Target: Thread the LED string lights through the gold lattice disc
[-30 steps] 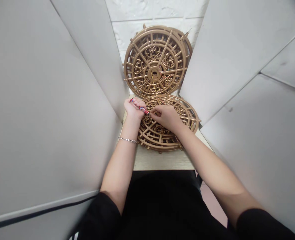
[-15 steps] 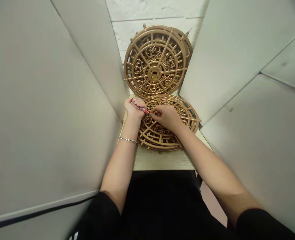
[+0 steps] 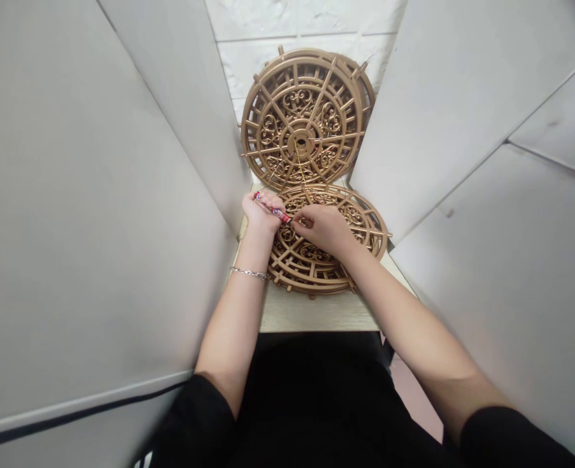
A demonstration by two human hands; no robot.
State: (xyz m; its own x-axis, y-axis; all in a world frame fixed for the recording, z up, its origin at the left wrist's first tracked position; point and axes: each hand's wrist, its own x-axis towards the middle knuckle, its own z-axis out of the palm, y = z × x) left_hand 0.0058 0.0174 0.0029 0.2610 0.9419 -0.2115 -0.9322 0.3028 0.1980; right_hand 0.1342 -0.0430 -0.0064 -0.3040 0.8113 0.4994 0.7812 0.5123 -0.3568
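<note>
In the middle of the frame our left hand (image 3: pixel 260 218) stays closed round a slim red patterned stick (image 3: pixel 271 209). Our right hand (image 3: pixel 326 227) pinches its tip above the round gold plastic openwork disc (image 3: pixel 362 224), which lies flat on the pale wooden table (image 3: pixel 316 312). Nothing has shifted in the last second. A thin yellow thread (image 3: pixel 297 159) runs up to the upright gold disc (image 3: pixel 301 97) at upper centre.

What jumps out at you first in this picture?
Two ornate gold discs catch the eye: the upright grille leans at the back wall, the flat grille lies on the table. Over it, the left hand grips a red patterned stick, the right hand at its tip.
</note>
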